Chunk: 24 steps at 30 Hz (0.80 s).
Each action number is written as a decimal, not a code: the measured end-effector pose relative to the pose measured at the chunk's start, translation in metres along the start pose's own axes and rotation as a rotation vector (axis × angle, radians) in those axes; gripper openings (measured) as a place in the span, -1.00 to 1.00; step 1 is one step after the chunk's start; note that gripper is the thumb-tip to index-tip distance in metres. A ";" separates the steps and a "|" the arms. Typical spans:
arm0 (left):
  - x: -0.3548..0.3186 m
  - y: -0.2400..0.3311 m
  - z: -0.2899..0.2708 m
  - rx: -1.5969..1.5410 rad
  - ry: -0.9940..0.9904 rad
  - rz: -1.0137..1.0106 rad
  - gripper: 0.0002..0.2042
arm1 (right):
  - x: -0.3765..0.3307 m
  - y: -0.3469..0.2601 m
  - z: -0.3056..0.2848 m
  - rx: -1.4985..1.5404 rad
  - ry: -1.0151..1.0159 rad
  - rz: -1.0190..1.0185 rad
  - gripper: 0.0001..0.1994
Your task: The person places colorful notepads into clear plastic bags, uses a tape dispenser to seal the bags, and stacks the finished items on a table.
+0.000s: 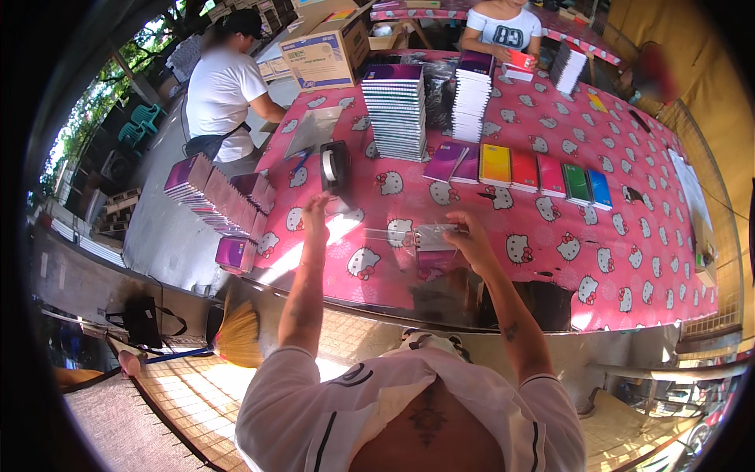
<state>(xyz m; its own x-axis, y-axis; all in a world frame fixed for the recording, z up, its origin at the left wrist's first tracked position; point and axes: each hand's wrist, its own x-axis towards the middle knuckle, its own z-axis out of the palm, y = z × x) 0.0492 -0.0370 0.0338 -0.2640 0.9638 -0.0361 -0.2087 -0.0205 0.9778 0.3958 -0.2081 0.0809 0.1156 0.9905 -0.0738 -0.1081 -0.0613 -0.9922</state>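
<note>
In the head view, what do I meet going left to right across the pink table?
Low purple notebook stacks, left hand, tall spiral-notebook stack, right hand, red notebook, pinkish-red notebook, green notebook, blue notebook.

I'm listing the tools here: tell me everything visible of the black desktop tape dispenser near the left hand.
The black desktop tape dispenser, apparently plastic, has a long, narrow body with a rounded far end; a paler round part, likely the tape roll, shows inside it. It rests on the pink patterned table cover, just beyond the person's left hand. Whether tape links it to that hand is too blurred to tell.
</note>
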 end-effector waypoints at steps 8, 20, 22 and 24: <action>-0.013 0.067 -0.010 1.718 -0.080 0.355 -0.86 | 0.000 -0.001 0.009 -0.056 -0.050 -0.037 -0.60; -0.027 0.046 0.170 1.071 -1.636 -0.075 -0.82 | 0.010 0.005 0.019 0.074 -0.130 -0.039 -0.49; -0.032 0.002 0.146 0.633 -1.528 -0.401 -0.80 | 0.004 0.009 0.018 0.079 -0.094 -0.079 -0.50; -0.034 0.002 0.140 0.553 -1.401 -0.428 -0.68 | -0.001 0.007 0.021 0.039 -0.024 -0.138 -0.53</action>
<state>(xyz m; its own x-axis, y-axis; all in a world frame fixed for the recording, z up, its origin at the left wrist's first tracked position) 0.1892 -0.0325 0.0657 0.8407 0.3486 -0.4144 0.4053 0.1026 0.9084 0.3742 -0.2072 0.0757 0.1087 0.9919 0.0661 -0.1314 0.0803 -0.9881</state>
